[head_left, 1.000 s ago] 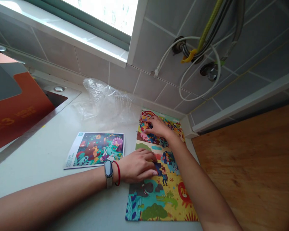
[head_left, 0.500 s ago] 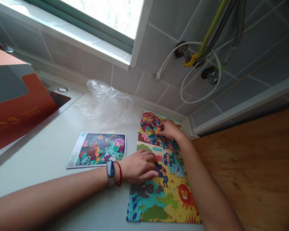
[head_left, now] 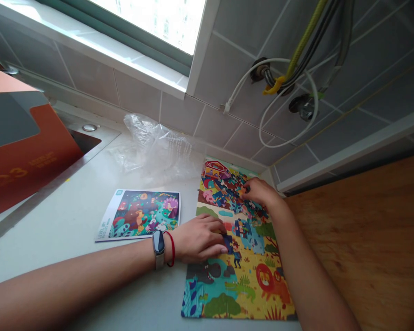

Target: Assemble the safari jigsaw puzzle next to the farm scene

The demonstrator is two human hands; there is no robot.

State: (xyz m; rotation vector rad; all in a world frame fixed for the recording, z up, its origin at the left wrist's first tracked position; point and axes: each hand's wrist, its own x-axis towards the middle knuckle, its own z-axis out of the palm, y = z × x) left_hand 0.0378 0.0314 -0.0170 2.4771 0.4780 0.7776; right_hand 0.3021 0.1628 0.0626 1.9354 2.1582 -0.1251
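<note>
A colourful animal jigsaw puzzle board [head_left: 243,303] lies lengthwise on the white countertop, showing a hippo, a crocodile and lions. Loose jigsaw pieces [head_left: 224,188] are heaped over its far part. My left hand [head_left: 202,239], with a watch and a red cord at the wrist, rests on the board's left side. A dark blue puzzle piece [head_left: 229,243] shows between its thumb and forefinger. At the right of the heap, my right hand [head_left: 258,189] is bent down with thumb and fingers closed around a small, partly orange puzzle piece [head_left: 242,191].
A picture leaflet [head_left: 145,214] lies left of the board. Behind it is a crumpled clear plastic bag [head_left: 158,145] near the tiled wall. An orange box [head_left: 31,161] stands over the sink edge at left. Cables [head_left: 262,124] hang from the wall; a wooden panel [head_left: 365,234] is at right.
My right hand has moved right across the heap, with the orange bit still at its fingertips, uncovering more pieces and the lions. My left hand has stayed in place.
</note>
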